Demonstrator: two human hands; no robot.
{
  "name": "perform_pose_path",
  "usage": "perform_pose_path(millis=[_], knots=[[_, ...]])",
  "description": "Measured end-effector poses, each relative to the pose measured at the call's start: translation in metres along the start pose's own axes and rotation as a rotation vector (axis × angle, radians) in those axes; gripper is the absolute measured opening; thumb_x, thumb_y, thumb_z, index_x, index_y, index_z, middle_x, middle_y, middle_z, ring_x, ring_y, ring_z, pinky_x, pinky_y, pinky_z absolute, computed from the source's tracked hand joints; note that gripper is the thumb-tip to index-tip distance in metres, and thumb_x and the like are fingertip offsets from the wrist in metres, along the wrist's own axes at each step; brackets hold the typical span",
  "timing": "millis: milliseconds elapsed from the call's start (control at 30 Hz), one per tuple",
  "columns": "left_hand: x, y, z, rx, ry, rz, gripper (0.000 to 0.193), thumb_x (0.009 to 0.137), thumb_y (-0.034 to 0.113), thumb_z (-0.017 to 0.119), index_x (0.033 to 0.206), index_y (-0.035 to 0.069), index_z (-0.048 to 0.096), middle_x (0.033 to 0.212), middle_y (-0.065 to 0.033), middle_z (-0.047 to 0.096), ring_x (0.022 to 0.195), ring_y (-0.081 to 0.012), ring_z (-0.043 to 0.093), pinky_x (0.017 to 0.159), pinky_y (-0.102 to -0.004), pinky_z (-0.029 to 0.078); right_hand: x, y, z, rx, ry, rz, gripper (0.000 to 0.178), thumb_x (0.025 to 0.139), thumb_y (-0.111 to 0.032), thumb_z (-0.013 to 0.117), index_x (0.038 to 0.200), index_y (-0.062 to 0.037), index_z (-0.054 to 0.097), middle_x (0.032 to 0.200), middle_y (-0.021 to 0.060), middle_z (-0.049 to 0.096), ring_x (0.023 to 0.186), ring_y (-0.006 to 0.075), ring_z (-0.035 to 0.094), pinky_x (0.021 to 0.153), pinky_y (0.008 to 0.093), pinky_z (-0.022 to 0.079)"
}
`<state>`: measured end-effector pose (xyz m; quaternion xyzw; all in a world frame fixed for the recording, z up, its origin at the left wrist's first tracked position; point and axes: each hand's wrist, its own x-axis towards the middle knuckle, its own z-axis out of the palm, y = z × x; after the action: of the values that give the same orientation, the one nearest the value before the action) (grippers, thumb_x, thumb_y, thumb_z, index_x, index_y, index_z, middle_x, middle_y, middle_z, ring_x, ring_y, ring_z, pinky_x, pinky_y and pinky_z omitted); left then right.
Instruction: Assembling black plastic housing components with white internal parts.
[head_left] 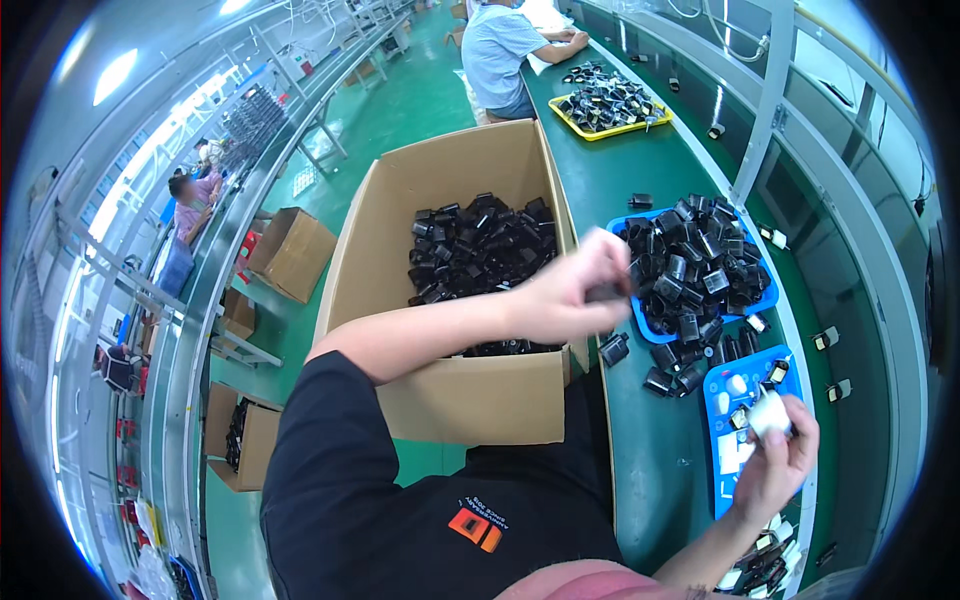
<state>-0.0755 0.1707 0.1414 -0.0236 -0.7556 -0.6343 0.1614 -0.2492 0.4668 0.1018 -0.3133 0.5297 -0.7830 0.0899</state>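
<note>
My left hand (pixel 580 290), smeared by motion, is over the near edge of the upper blue tray (pixel 643 318). Its fingers curl around a dark piece that looks like a black plastic housing (pixel 606 291). Heaped in that tray are glossy black plastic housings (pixel 690 255), and several more lie loose on the bench beside it. At the right, my right hand (pixel 775 465) pinches a white plastic casing (pixel 769 415) above the lower blue tray (pixel 716 400), which holds small white and black parts.
A large cardboard box (pixel 460 400) of black housings stands left of the green bench (pixel 650 450). Farther up the bench is a yellow tray (pixel 600 133) of parts, near a seated person (pixel 500 60). White and black units (pixel 765 565) are piled at the lower right. More boxes (pixel 292 255) stand on the floor.
</note>
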Motion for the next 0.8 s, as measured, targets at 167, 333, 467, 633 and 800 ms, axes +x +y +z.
perform_pose_path(millis=[167, 333, 467, 633, 800], knots=[[0.044, -0.011, 0.066, -0.086, -0.32, 0.137, 0.05, 0.083, 0.01, 0.063, 0.122, 0.006, 0.032, 0.104, -0.0085, 0.047, 0.088, -0.0139, 0.048, 0.077, -0.0297, 0.042, 0.007, 0.001, 0.028, 0.13, -0.068, 0.053, 0.028, 0.081, 0.0, 0.065, 0.108, 0.0015, 0.058, 0.111, 0.016, 0.055, 0.082, 0.0201, 0.062, 0.065, 0.0303, 0.056], [0.053, -0.027, 0.084, 0.264, -0.245, 0.22, 0.052, 0.082, 0.013, 0.074, 0.126, 0.003, 0.051, 0.117, -0.0141, 0.053, 0.105, -0.0254, 0.055, 0.09, -0.0357, 0.045, 0.01, -0.007, 0.015, -0.108, -0.179, 0.115, 0.027, 0.076, 0.002, 0.072, 0.102, 0.0035, 0.063, 0.104, 0.0132, 0.06, 0.087, 0.0189, 0.062, 0.068, 0.0268, 0.055], [0.06, -0.037, 0.077, 0.366, -0.166, 0.427, 0.054, 0.074, 0.003, 0.078, 0.125, 0.006, 0.06, 0.114, -0.0125, 0.058, 0.102, -0.0244, 0.06, 0.083, -0.0313, 0.052, 0.02, -0.006, 0.024, -0.355, -0.17, 0.084, 0.026, 0.072, -0.001, 0.077, 0.097, -0.0007, 0.068, 0.096, 0.009, 0.066, 0.089, 0.0166, 0.063, 0.081, 0.0273, 0.048], [0.06, -0.041, 0.088, 0.395, -0.179, 0.331, 0.057, 0.073, 0.006, 0.08, 0.127, 0.006, 0.06, 0.113, -0.0118, 0.063, 0.103, -0.0237, 0.062, 0.084, -0.0318, 0.052, 0.019, 0.0, 0.025, -0.38, -0.106, 0.016, 0.024, 0.073, -0.002, 0.077, 0.094, -0.0006, 0.067, 0.095, 0.0096, 0.066, 0.089, 0.0172, 0.063, 0.08, 0.0281, 0.049], [0.047, -0.046, 0.082, 0.413, -0.12, 0.357, 0.052, 0.078, 0.013, 0.077, 0.126, 0.005, 0.059, 0.107, -0.0121, 0.064, 0.099, -0.0256, 0.063, 0.079, -0.0338, 0.053, 0.01, 0.011, 0.04, -0.484, -0.077, -0.1, 0.021, 0.074, 0.001, 0.075, 0.093, -0.0005, 0.065, 0.09, 0.0076, 0.063, 0.084, 0.0172, 0.06, 0.077, 0.0273, 0.047]])
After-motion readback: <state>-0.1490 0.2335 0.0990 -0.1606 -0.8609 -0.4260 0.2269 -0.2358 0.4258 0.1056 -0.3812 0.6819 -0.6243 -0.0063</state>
